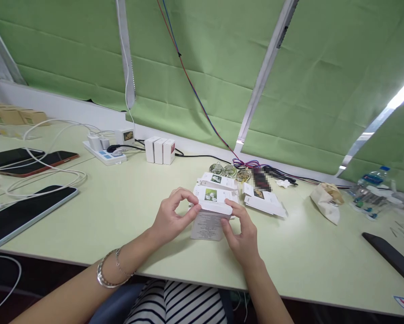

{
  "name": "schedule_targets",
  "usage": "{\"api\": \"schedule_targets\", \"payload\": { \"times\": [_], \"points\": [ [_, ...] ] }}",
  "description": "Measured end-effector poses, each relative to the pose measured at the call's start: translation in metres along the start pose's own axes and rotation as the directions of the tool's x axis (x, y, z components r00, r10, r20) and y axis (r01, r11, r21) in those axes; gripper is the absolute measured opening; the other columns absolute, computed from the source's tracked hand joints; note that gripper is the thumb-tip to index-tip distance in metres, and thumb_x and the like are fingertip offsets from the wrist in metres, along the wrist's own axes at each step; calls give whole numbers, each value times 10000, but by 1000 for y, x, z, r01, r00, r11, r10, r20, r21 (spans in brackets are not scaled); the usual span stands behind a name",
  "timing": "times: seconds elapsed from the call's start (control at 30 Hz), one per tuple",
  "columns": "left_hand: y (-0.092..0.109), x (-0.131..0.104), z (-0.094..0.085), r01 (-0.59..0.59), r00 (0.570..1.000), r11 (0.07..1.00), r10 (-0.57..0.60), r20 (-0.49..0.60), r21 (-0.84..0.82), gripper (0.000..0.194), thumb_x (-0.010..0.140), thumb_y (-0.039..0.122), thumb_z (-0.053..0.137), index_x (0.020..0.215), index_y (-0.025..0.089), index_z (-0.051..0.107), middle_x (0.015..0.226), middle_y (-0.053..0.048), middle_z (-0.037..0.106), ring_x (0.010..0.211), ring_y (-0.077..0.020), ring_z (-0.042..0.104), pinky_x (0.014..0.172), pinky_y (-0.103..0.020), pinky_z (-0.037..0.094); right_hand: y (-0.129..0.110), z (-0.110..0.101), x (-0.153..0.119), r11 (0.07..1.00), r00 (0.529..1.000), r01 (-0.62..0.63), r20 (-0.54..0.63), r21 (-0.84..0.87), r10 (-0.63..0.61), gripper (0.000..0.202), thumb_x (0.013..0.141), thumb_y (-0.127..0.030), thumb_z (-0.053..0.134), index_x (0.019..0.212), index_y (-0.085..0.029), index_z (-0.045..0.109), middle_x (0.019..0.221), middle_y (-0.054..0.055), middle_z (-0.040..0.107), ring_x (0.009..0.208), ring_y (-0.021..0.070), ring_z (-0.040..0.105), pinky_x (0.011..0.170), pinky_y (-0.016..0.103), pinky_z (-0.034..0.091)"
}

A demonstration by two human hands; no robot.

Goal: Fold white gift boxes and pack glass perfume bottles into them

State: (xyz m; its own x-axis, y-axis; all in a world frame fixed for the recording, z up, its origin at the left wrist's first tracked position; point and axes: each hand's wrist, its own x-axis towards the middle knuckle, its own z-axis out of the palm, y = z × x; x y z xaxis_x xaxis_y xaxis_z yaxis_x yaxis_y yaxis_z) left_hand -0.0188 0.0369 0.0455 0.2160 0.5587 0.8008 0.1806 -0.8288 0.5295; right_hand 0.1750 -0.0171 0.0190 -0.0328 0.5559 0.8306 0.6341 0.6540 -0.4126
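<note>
A white printed cardboard carton (206, 225) with a green flower picture is between my hands, just above the table. My left hand (174, 209) pinches its upper left corner between thumb and forefinger. On the opposite edge, my right hand (240, 229) grips it with thumb and fingers. Small text covers the side of the carton facing me. Just behind it lies another flattened white carton (218, 180) with a flower picture. To the right rests a flattened carton (264, 200) with a yellowish picture. Three round glass-like ornaments (230, 170) sit beyond these.
Three small white boxes (159, 150) stand at the back, near a power strip (103, 153) with plugs and cables. Phones (29, 211) lie on the left. A cloth pouch (325, 202), a water bottle (374, 177) and a black slab (391, 256) are at the right.
</note>
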Motion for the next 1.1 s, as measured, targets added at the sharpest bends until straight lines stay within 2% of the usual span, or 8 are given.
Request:
{"api": "schedule_targets", "payload": {
  "times": [0.23, 0.4, 0.63, 0.83, 1.1],
  "points": [
    [0, -1, -1, -69, 997, 997, 70, 29, -18, 80, 796, 144, 578, 790, 195, 518, 709, -2, 556, 673, -141, 549, 626, -277, 459, 1, -1, 0, 998, 998, -61, 14, 24, 61, 204, 860, -213, 515, 1063, -210, 508, 1167, 123, 607, 1084, 231, 574, 861, 387, 499],
    [-1, 2, 0, -176, 983, 984, 176, 52, -8, 113, 773, 91, 552, 782, 199, 522, 674, 0, 567, 642, -142, 532, 596, -278, 457, 2, -2, -1, 989, 995, -104, 17, 104, 103, 197, 928, -309, 400, 1023, -211, 543, 1165, 111, 621, 1105, 227, 572, 875, 381, 491],
    [1, 4, 2, -299, 954, 954, 299, 29, -11, 181, 739, 36, 550, 793, 203, 505, 653, 10, 557, 594, -128, 517, 535, -249, 453, 4, 3, -2, 975, 985, -158, -48, 153, 167, 77, 925, -275, 428, 949, -227, 484, 1111, 89, 653, 1066, 204, 599, 846, 358, 496],
    [-2, 3, 2, -323, 946, 946, 324, 33, -16, 182, 745, 35, 535, 805, 202, 497, 657, 10, 549, 580, -118, 524, 518, -236, 464, 4, 5, 1, 989, 991, -102, -69, 107, 110, 179, 924, -232, 423, 1081, -224, 507, 1085, 83, 651, 1032, 193, 610, 811, 344, 517],
    [-2, 3, 2, -350, 936, 937, 350, 33, -7, 186, 736, 39, 527, 803, 209, 492, 650, 10, 552, 575, -123, 520, 515, -242, 467, 2, 3, 5, 993, 994, -77, -75, 92, 84, 164, 911, -200, 421, 998, -222, 558, 1044, 80, 661, 1000, 206, 620, 829, 369, 516]
  ]
}}
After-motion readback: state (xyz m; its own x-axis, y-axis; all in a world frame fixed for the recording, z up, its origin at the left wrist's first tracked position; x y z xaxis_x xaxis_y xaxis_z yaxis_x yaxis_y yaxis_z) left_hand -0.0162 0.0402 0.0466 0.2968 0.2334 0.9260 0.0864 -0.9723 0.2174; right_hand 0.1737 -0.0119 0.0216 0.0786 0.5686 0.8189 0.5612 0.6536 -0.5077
